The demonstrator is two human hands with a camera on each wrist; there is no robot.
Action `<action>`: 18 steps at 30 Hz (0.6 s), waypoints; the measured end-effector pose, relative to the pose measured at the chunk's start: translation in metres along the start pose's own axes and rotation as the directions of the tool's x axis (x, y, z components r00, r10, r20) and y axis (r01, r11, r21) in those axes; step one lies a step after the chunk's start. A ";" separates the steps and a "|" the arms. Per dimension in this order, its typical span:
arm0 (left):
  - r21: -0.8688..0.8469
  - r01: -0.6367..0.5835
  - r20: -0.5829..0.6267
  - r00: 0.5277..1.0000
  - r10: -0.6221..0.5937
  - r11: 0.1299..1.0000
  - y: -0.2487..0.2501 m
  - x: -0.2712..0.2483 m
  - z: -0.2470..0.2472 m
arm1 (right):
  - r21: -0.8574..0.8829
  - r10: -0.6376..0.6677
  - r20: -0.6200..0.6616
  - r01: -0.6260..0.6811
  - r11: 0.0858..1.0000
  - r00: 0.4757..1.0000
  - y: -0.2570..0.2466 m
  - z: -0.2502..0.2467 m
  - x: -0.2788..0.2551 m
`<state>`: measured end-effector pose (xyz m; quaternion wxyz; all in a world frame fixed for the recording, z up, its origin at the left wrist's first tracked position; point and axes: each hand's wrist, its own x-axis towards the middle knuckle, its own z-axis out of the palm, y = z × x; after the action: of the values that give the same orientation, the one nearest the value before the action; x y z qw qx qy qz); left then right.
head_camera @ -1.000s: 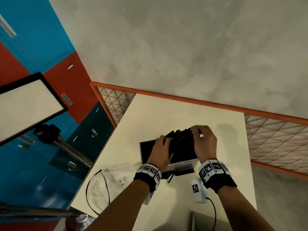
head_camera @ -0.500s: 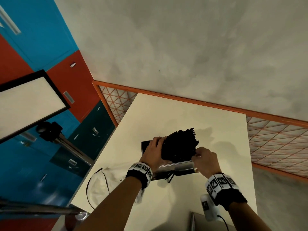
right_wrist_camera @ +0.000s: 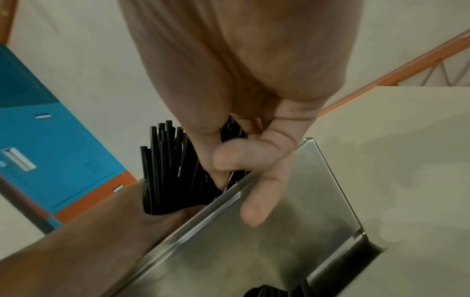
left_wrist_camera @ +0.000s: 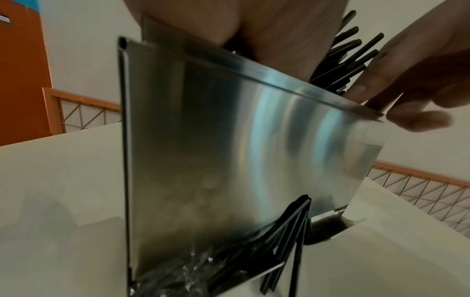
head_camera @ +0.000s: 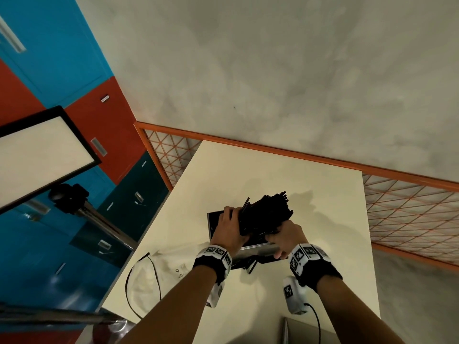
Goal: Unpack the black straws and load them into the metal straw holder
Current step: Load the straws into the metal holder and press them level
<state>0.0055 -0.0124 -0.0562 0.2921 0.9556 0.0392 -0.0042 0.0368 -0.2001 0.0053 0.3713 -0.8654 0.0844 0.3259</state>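
The metal straw holder (head_camera: 258,250) stands on the cream table (head_camera: 273,175), its shiny front wall (left_wrist_camera: 229,150) facing me. A thick bundle of black straws (head_camera: 269,214) sits in its open top, leaning away to the right. My left hand (head_camera: 229,228) grips the bundle from the left. My right hand (head_camera: 285,235) is curled over the holder's front rim. One finger (right_wrist_camera: 264,193) lies on the outer wall and the others reach in among the straws (right_wrist_camera: 165,170). A few straws (left_wrist_camera: 292,231) poke out of the bottom slot. Crumpled clear wrapping (left_wrist_camera: 188,277) lies at the base.
A white cloth bag with a black cord (head_camera: 149,276) lies at the table's near left. A white tagged device with a cable (head_camera: 295,296) sits under my right wrist, a grey flat item (head_camera: 305,331) at the near edge. An orange railing (head_camera: 298,155) runs behind the table.
My right hand has come down from the top of the bundle to the holder's front rim. The straws now lean further right and stick up higher. My left hand still holds them.
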 end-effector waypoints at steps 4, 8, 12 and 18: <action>-0.012 0.003 -0.013 1.000 -0.003 1.000 -0.001 0.000 0.000 | -0.059 0.024 0.043 -0.022 0.998 0.999 0.002 0.007 0.012; -0.017 -0.009 -0.020 1.000 0.009 1.000 -0.001 0.000 0.001 | 0.007 0.034 0.020 -0.035 0.999 0.999 -0.005 0.013 0.009; -0.034 -0.006 -0.012 1.000 0.006 0.999 -0.002 0.000 0.001 | 0.140 0.049 0.027 -0.052 0.989 0.998 -0.003 0.020 0.013; -0.089 -0.013 0.048 0.999 0.017 0.996 -0.008 0.003 -0.002 | 0.221 0.026 0.079 -0.043 0.974 0.997 -0.010 0.025 0.013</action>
<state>0.0076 -0.0041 -0.0593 0.3353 0.9415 0.0250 -0.0235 0.0381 -0.1745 -0.0095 0.4632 -0.8038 0.1212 0.3530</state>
